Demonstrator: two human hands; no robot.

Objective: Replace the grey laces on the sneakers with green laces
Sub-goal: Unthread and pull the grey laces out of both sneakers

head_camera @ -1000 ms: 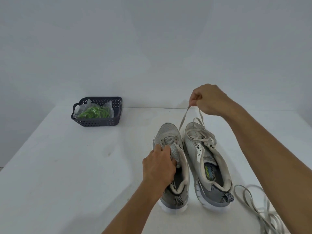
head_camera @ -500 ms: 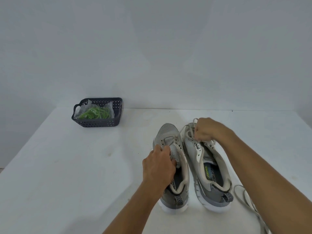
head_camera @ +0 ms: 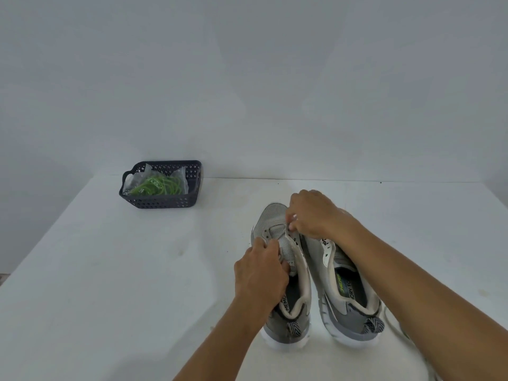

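Sneakers (head_camera: pixel 291 270) with insole print "MEMO", "MEMORY FO" partly legible

I see a plain wall (head_camera: pixel 247 78) filling the upper half of my view, pale grey-blue, bare and evenly lit, with soft darker patches but no hard shadows. Below it runs a white table (head_camera: pixel 110 270), its far edge meeting the wall in a straight line. The tabletop is matte, with a few faint smudges near the middle left and two tiny dark specks by the far edge. The table's left edge slants toward me, and past it, at the low left corner, I catch a sliver of floor (head_camera: pixel 3 277), brownish and too small to make out.
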